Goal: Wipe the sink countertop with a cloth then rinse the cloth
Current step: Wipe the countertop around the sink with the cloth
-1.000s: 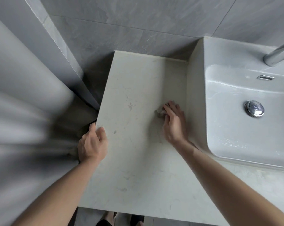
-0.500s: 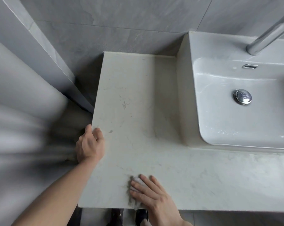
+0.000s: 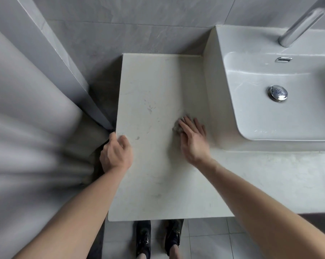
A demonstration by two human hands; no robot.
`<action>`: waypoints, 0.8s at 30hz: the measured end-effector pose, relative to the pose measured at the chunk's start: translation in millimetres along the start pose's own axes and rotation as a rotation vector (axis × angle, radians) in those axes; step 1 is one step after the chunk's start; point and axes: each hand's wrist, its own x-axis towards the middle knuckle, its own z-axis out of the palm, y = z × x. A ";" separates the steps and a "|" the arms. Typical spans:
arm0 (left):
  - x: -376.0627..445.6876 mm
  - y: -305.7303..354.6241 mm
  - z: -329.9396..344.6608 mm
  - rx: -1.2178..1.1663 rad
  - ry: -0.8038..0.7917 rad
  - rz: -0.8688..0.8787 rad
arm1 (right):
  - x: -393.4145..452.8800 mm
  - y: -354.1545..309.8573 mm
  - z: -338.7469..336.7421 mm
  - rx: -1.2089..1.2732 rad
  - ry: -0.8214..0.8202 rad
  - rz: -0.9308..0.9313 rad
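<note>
A pale marble countertop [image 3: 154,86] runs left of a white basin [image 3: 270,116]. My right hand [image 3: 193,139] lies flat with straight fingers on a small grey-white cloth [image 3: 177,128], pressing it to the counter close to the basin's left wall; only a bit of cloth shows past the fingers. My left hand [image 3: 116,152] grips the counter's left edge, its thumb on top and its fingers curled over the side.
A chrome tap [image 3: 303,21] reaches over the basin, with a chrome drain plug [image 3: 277,92] in its bottom. Grey tiled wall stands behind. A pale blurred curtain [image 3: 27,128] hangs at the left. My dark shoes [image 3: 158,238] stand on the tiled floor below.
My right hand slid the cloth from the counter's front edge back up toward the basin's side. My left hand kept its hold on the left edge.
</note>
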 end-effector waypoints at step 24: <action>-90.8 -78.8 -53.9 -0.215 -0.356 -0.057 | -184.4 -64.8 -10.3 0.284 0.030 -0.119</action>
